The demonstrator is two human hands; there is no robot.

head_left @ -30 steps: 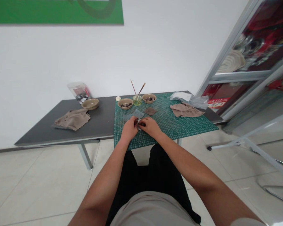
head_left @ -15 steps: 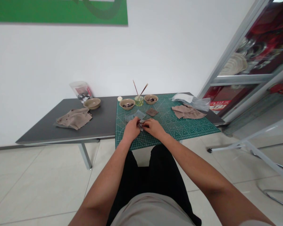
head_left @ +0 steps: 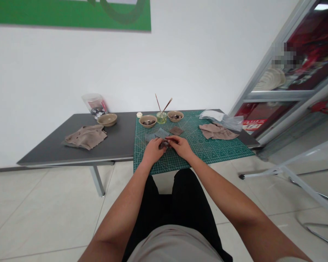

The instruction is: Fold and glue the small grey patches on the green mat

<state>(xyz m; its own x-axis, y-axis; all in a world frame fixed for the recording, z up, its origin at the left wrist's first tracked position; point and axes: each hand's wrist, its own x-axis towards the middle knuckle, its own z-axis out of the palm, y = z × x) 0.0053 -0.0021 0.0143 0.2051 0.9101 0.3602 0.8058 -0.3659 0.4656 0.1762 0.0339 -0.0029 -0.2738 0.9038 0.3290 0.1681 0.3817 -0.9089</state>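
Close together over the green cutting mat (head_left: 202, 149), both my hands are closed on one small crumpled grey piece (head_left: 164, 144), perhaps cloth or paper; its kind is too small to make out. My left hand (head_left: 153, 150) grips its left side, with the thumb near me. My right hand (head_left: 181, 147) pinches its right edge between thumb and fingers. Just beyond the fingers lie thin grey-blue squares (head_left: 162, 133) and a brown square (head_left: 176, 130), flat on the mat.
Along the back stand a bowl of dark bits (head_left: 148, 121), a glass with two brushes (head_left: 161, 117), and another bowl (head_left: 175, 116). Brown cloths (head_left: 218, 131) and a plastic bag (head_left: 229, 120) lie right. Leftward are a bowl (head_left: 107, 119), a clear jar (head_left: 95, 105) and a cloth (head_left: 86, 137).
My fingers have shifted around the small grey piece, which now looks darker and more covered by my left hand. My right fingers have stretched further over it. The other things stay put.
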